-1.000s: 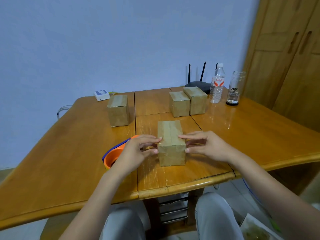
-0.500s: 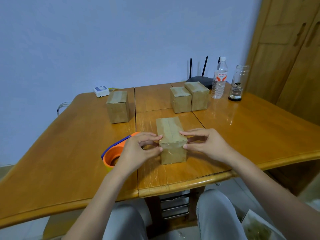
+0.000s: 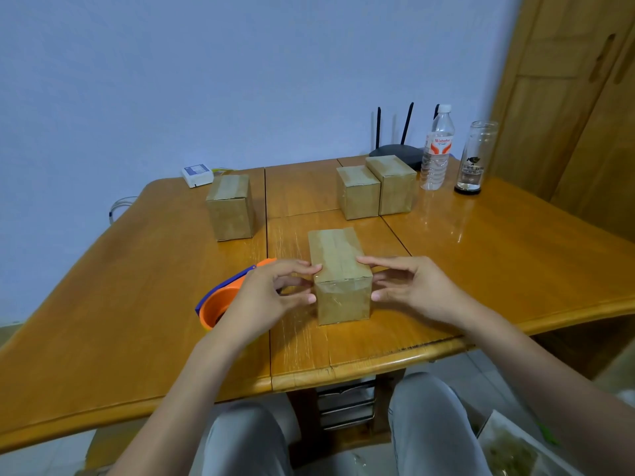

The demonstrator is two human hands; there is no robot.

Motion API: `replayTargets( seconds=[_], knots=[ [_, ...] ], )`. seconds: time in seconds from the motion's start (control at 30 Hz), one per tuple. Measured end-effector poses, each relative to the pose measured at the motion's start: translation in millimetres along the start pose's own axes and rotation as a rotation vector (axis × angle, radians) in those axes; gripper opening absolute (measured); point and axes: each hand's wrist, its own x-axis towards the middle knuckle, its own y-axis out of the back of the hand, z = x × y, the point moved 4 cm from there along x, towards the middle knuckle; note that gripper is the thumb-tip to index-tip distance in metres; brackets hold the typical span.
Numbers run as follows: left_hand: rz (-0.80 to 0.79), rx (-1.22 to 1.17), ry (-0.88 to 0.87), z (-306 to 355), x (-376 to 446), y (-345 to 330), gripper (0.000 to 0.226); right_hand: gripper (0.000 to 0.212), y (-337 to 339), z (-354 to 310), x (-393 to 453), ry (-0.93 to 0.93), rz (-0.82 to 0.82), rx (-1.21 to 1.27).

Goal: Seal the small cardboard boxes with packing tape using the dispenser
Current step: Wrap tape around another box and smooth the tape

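Flanking the taped box (image 3: 338,269), left hand (image 3: 264,300) fingertips touching; right hand (image 3: 412,290) relaxed, fingertips touching

Both hands flanked the near box (image 3: 338,273) on the wooden table (image 3: 120,304): left hand (image 3: 264,297) touched its left side with fingertips, right hand (image 3: 409,286) sat at its right side. An orange tape dispenser (image 3: 220,300) lay behind the left hand; three more boxes stood farther back

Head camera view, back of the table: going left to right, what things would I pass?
White adapter → lone box → pair of boxes → water bottle → glass jar.
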Motion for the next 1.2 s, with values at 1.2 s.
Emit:
replayTargets(
  seconds=[1.2],
  knots=[
    [0.114, 0.188, -0.085, -6, 8, -19, 0.038, 0.040, -14, -8, 2, 0.033, 0.125, -0.100]
  ],
)
